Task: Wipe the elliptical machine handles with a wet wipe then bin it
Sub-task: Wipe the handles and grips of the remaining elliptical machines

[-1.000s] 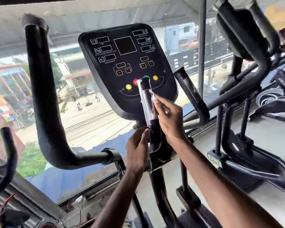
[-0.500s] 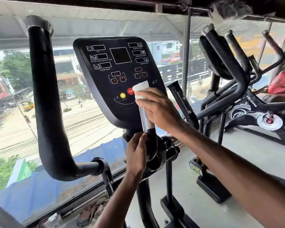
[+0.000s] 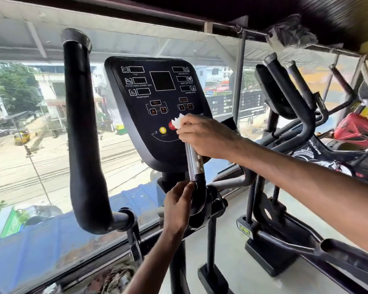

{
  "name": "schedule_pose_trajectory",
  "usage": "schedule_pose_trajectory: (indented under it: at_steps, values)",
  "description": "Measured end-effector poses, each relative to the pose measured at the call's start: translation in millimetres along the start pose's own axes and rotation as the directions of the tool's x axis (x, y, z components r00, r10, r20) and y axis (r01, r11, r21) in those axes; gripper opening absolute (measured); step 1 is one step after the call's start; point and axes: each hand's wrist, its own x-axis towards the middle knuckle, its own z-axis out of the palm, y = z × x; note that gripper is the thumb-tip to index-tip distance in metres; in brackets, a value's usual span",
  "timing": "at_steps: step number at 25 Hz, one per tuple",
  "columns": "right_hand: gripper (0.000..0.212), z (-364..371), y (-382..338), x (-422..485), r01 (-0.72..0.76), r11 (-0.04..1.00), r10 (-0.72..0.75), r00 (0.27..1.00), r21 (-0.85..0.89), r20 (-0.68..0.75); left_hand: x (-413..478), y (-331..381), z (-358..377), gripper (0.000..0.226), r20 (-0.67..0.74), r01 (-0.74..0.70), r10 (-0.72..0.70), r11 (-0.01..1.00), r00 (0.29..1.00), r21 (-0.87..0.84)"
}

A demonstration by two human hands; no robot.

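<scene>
Wet wipe point(image 3: 177, 123): white and crumpled; centre of the frame, in front of the lower edge of the console point(image 3: 157, 98); wrapped over the top of the chrome-sleeved handle point(image 3: 194, 161), with a ragged corner sticking out at the upper left of the fist.
Right hand point(image 3: 207, 137): fingers and thumb curled snugly round the handle's top, pinching the wipe against it; no gap shows between the fingers.
Left hand point(image 3: 177, 199): lower centre; fingers and thumb curled on the black elbow just below the chrome sleeve, fingertips touching the joint; it appears to be steadying the post.
Step in hand: wiping this handle from its top; to my mind it goes best if the wipe is wrapped fully round the tube, the fist twists while drawing down the whole sleeve to the elbow, and the left hand moves clear of that stretch.
Padded swing handle point(image 3: 81, 134): left of the frame, well apart from both hands; whether it has been wiped cannot be told.
Bin: none in view; the wipe must stay in the right hand until one is found.
</scene>
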Motion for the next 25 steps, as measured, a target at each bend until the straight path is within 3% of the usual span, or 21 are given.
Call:
schedule_pose_trajectory:
  at_steps: [3,5,7,10,12,14,17,20,25]
  values:
    - [0.028,-4.0,-6.0,1.2,0.183,0.983,-0.182,0.962,0.014,0.202,-7.3,0.1,-4.2,0.020,0.001,-0.022,0.022,1.000,1.000,0.009]
    - [0.025,-8.0,-2.5,0.5,0.202,0.979,-0.195,0.959,-0.013,0.204,-13.3,-1.7,-4.4,0.012,-0.006,-0.059,0.059,0.996,0.998,0.064]
    - [0.022,-9.7,-4.8,-3.7,0.149,0.989,-0.151,0.973,0.026,0.172,-19.2,-5.0,-4.4,0.018,-0.006,-0.088,0.089,0.991,0.996,0.103]
    - [0.021,-4.4,-24.8,-18.8,0.254,0.961,-0.277,0.914,0.112,0.297,-23.6,-13.9,-7.5,0.016,-0.015,-0.099,0.103,0.981,0.995,0.168]
    - [0.020,-2.0,-30.9,-28.1,0.207,0.971,-0.232,0.934,0.118,0.272,-25.4,-22.6,-7.9,0.009,-0.034,-0.098,0.109,0.968,0.993,0.232]
    - [0.022,-0.2,-36.7,-36.0,0.154,0.979,-0.184,0.950,0.131,0.253,-28.6,-30.9,-6.5,0.017,-0.067,-0.122,0.147,0.950,0.987,0.289]
    - [0.027,1.4,-54.2,-46.7,0.244,0.957,-0.282,0.910,0.158,0.303,-32.2,-39.2,-7.3,0.028,-0.095,-0.130,0.164,0.947,0.982,0.293]
    - [0.036,3.0,-64.7,-60.1,0.184,0.969,-0.217,0.951,0.162,0.220,-35.6,-46.3,-10.0,0.035,-0.097,-0.121,0.154,0.951,0.983,0.285]
    - [0.044,-0.7,-81.1,-71.2,0.234,0.955,-0.267,0.945,0.181,0.189,-38.0,-47.3,-16.9,0.046,-0.045,-0.146,0.164,0.952,0.985,0.270]
